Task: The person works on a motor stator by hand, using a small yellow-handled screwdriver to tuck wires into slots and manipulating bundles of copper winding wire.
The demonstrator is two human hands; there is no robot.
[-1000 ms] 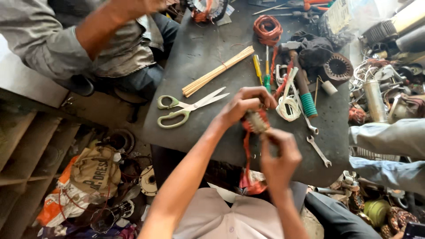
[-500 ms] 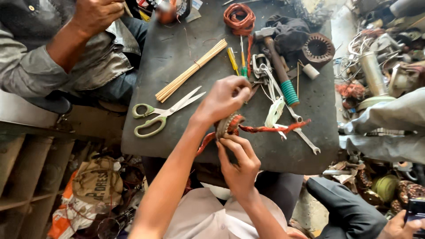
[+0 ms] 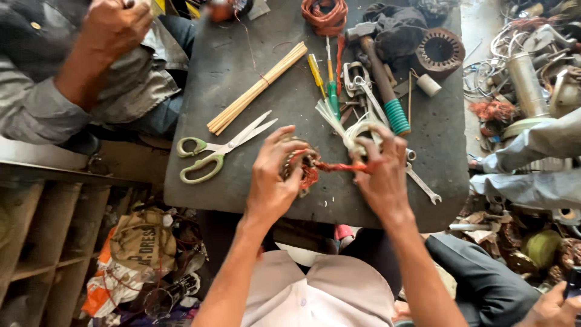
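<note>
Centrally, just above the near edge of a dark work table, a small coil of copper wire sits in the left hand, whose fingers curl around it from the left and above, clenched on the bundle. From the coil a reddish strip of tape or sleeving runs to the right, its long axis nearly level and parallel to the table's near edge, pulled taut. The right hand pinches the strip's far end between thumb and fingertips, closed on it, with the other fingers arched above. So the coil lies to the left of the right hand's grip, and the left hand is the one on it. Just behind the right hand lies a loop of whitish cord. Further out on the table are green-handled scissors, a bundle of thin pale sticks, a hammer with a teal grip, a spanner and a round motor stator. At upper left another person's hand is closed in a fist.
</note>
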